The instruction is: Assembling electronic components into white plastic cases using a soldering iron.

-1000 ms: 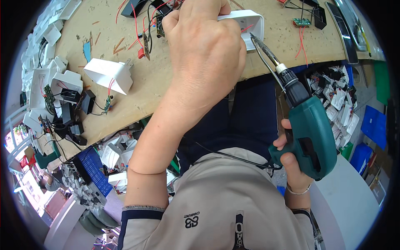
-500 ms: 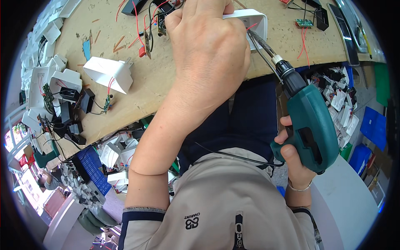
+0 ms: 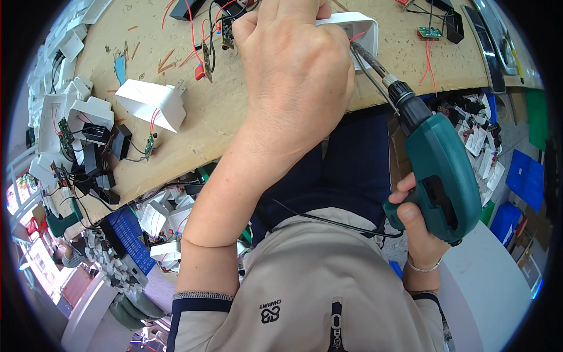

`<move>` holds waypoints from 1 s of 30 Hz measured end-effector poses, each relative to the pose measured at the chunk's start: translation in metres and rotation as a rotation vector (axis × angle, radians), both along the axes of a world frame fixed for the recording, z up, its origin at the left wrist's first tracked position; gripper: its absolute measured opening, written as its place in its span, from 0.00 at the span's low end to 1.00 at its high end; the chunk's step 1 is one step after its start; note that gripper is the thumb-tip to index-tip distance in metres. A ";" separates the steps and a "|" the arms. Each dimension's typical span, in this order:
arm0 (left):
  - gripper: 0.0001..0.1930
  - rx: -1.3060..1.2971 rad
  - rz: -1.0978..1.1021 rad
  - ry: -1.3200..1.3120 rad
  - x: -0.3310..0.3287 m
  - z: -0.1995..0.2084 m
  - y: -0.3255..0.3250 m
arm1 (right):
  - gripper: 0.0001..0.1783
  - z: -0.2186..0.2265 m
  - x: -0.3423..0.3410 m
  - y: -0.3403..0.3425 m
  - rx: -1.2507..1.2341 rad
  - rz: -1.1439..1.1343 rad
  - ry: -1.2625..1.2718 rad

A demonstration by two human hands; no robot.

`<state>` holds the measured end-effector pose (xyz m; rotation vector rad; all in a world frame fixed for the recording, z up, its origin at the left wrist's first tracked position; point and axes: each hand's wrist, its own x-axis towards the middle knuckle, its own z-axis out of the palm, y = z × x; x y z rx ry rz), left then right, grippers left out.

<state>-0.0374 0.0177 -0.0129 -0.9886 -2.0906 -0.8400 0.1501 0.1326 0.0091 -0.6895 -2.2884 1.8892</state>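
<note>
My right hand (image 3: 423, 229) is wrapped round the grip of a dark green soldering gun (image 3: 444, 170), which has a black collar and a thin feed tube beside its tip. The tip reaches the open side of a white plastic housing (image 3: 368, 29), where a red wire (image 3: 357, 36) shows. Whether tip and wire touch, I cannot tell. My left hand (image 3: 296, 64) is closed, back upward, at the housing's left side and appears to grip it. Its fingertips are hidden behind the hand and by the upper picture edge.
Left on the worktable (image 3: 217, 120) lies another white housing (image 3: 153, 101) with plug pins, beside a small green circuit board (image 3: 150, 145). Black boxes and white housings are heaped farther left. At the right are a wired board (image 3: 429, 32) and a dark flat device (image 3: 488, 50).
The soldering gun and my right hand have shifted slightly to the right. The white housing has edged right too, while my left hand has barely moved.
</note>
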 end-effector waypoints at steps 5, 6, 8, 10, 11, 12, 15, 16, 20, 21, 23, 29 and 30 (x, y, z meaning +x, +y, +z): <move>0.05 0.239 -0.096 0.364 -0.024 -0.032 0.002 | 0.28 0.004 -0.003 -0.006 -0.022 -0.022 0.016; 0.05 0.249 -0.100 0.362 -0.025 -0.037 0.001 | 0.28 0.003 -0.001 -0.005 0.001 -0.010 0.013; 0.05 0.261 -0.105 0.362 -0.025 -0.037 0.002 | 0.28 0.003 0.000 -0.004 0.026 0.000 0.011; 0.05 0.245 -0.099 0.374 -0.025 -0.037 0.002 | 0.28 0.003 0.000 -0.005 0.011 -0.013 0.025; 0.05 0.247 -0.103 0.371 -0.016 -0.023 0.001 | 0.28 0.002 0.000 -0.004 0.013 -0.018 0.023; 0.05 0.026 -0.024 0.054 0.002 -0.006 -0.004 | 0.28 0.001 -0.001 -0.003 0.016 -0.016 0.033; 0.05 -0.258 0.104 -0.411 0.007 0.012 -0.004 | 0.29 0.002 -0.002 -0.004 0.010 -0.010 0.031; 0.05 -0.315 0.142 -0.561 0.005 0.012 -0.003 | 0.29 0.003 -0.002 -0.004 0.006 -0.017 0.017; 0.05 0.205 -0.089 0.312 -0.020 -0.029 -0.001 | 0.31 0.005 -0.005 -0.008 -0.001 -0.032 0.040; 0.05 0.204 -0.088 0.308 -0.020 -0.033 -0.001 | 0.31 0.006 -0.006 -0.009 -0.003 -0.034 0.038; 0.05 0.208 -0.093 0.299 -0.016 -0.014 0.000 | 0.32 0.005 -0.006 -0.008 -0.001 -0.044 0.032; 0.05 0.205 -0.088 0.322 -0.020 -0.028 0.000 | 0.33 0.006 -0.005 -0.009 0.004 -0.052 0.061; 0.05 0.206 -0.093 0.319 -0.020 -0.033 -0.001 | 0.33 0.006 -0.004 -0.009 0.004 -0.050 0.056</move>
